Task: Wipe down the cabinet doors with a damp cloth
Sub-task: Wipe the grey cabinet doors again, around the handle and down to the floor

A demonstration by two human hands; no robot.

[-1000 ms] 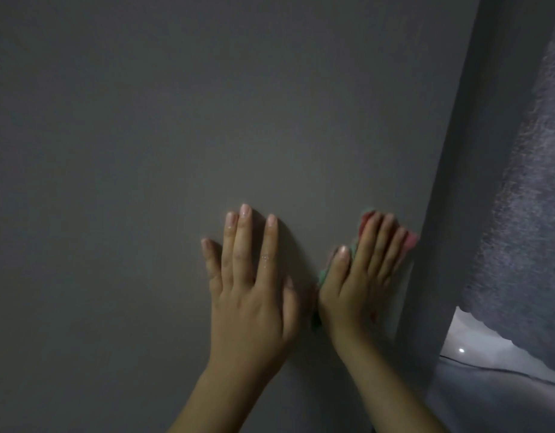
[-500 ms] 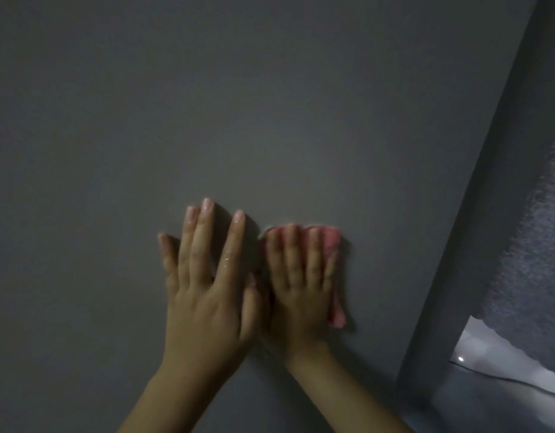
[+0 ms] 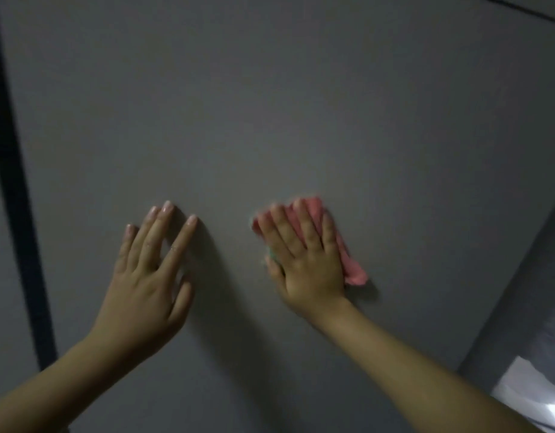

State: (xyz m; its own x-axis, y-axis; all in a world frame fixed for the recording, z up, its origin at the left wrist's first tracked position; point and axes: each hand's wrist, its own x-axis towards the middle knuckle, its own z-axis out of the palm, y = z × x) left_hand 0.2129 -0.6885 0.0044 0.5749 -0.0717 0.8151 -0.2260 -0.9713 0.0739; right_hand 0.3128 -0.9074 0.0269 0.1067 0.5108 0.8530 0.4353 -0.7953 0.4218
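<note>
A dark vertical gap (image 3: 17, 214) borders the grey cabinet door (image 3: 270, 104); left hand (image 3: 151, 276) lies flat, right hand (image 3: 307, 264), fingers straight, presses the pink cloth (image 3: 352, 270), now farther from the left

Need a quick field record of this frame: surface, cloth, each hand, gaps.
surface: grey cabinet door, plain, no handle in view
cloth: pink cloth, a green edge showing, flat against the door
right hand: fingers straight, pressing the cloth to the door
left hand: flat on the bare door, holds nothing, apart from the cloth
seam: dark vertical gap left of the door
dampness: cannot tell
</note>
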